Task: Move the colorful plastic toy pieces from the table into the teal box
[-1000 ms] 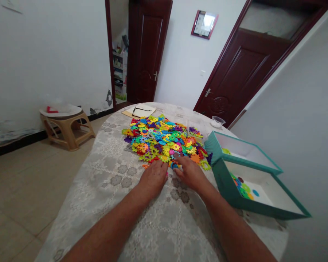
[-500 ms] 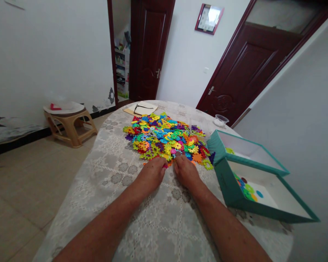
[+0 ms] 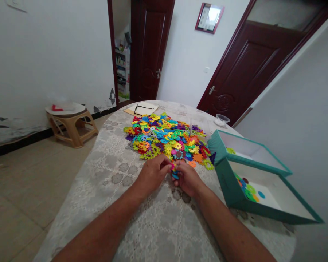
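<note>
A heap of small colourful plastic flower-shaped pieces (image 3: 166, 138) lies on the lace-covered table (image 3: 158, 222). Just in front of the heap my left hand (image 3: 152, 174) and my right hand (image 3: 187, 177) meet, fingers curled. Between their fingertips sit a pink piece (image 3: 171, 167) on the left-hand side and a blue piece (image 3: 175, 175) on the right-hand side, pressed close together. Both hands are raised slightly off the cloth.
Right of the hands stands an open teal box (image 3: 229, 189) with several pieces inside, its lid (image 3: 246, 151) behind it. A notepad with glasses (image 3: 142, 108) and a small clear bowl (image 3: 222, 119) lie at the far edge. A wooden stool (image 3: 68, 122) stands on the floor at left.
Both hands drew back from the heap's edge toward me and came together, each now pinching a piece, where before they lay on the table by the heap.
</note>
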`<action>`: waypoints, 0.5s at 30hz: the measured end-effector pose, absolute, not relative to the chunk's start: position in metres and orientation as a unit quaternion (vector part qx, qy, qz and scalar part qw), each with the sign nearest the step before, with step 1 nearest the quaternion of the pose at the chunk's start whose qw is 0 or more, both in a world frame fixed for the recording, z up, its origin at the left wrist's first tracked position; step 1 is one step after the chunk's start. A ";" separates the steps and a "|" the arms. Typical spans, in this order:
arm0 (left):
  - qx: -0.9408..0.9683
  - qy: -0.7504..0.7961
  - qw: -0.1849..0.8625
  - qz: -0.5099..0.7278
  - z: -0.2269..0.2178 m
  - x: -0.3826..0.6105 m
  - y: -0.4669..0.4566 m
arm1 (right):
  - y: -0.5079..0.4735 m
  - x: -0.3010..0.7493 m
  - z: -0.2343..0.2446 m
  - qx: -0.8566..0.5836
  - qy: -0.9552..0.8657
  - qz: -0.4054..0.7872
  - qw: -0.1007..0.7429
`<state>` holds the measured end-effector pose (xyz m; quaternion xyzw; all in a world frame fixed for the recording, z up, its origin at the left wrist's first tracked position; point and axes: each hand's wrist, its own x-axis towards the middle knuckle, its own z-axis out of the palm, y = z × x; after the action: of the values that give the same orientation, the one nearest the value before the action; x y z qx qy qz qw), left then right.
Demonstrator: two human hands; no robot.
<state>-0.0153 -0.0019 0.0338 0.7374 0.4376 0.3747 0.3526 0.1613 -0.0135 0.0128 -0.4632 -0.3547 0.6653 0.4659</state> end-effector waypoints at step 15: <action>0.824 0.479 0.143 0.266 0.044 -0.045 0.006 | -0.014 0.167 0.012 -0.456 -0.299 0.690 0.476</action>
<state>-0.0452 0.0057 0.0444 0.8241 0.4793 0.2657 0.1435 0.1670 -0.0138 0.0122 -0.4561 -0.2990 0.6896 0.4764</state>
